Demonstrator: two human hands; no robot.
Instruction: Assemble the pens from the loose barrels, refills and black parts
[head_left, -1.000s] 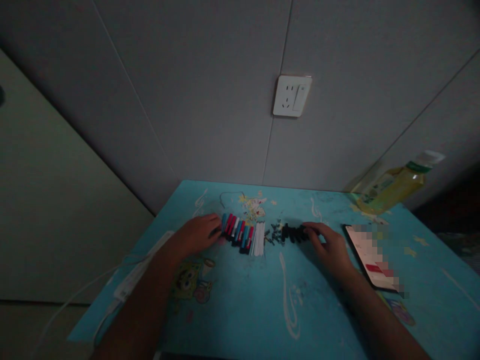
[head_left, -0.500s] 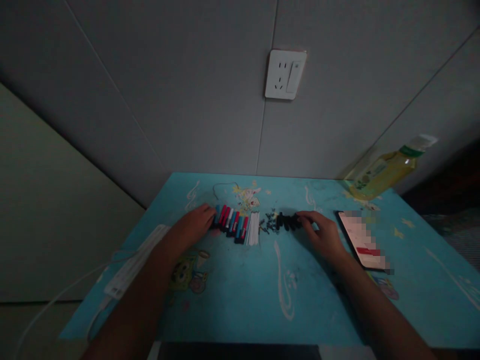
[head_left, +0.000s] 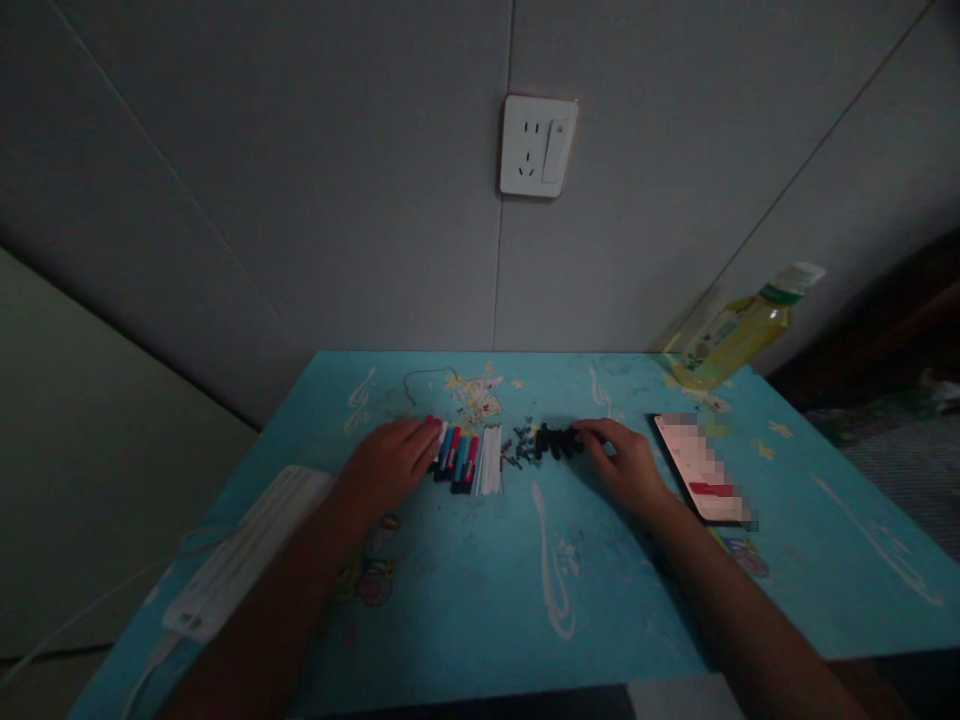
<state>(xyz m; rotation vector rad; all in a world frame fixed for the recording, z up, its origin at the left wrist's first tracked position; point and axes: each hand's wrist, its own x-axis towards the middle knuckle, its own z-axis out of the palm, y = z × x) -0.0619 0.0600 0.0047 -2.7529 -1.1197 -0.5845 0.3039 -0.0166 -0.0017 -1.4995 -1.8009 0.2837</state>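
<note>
A row of short red, blue and white markers with dark ends (head_left: 466,460) lies on the table. My left hand (head_left: 391,462) reaches over the row's left end, fingers together and closed on the markers there, hiding some of them. Several thin white sticks (head_left: 490,460) lie side by side just right of the markers. Beyond them is a loose pile of small dark bits (head_left: 523,447). Short black pieces (head_left: 556,442) form another row, and my right hand (head_left: 619,458) pinches at its right end with thumb and forefinger. How firmly that last piece is held is unclear.
On the blue patterned table (head_left: 622,620), a phone (head_left: 697,465) lies to the right. A bottle of yellow liquid (head_left: 739,335) stands near the wall. A white power strip (head_left: 247,550) with cables lies at left. A socket (head_left: 538,147) is on the wall.
My left hand has moved right over the markers and covers more of them. My right hand stays at the black pieces. The whole view has shifted slightly.
</note>
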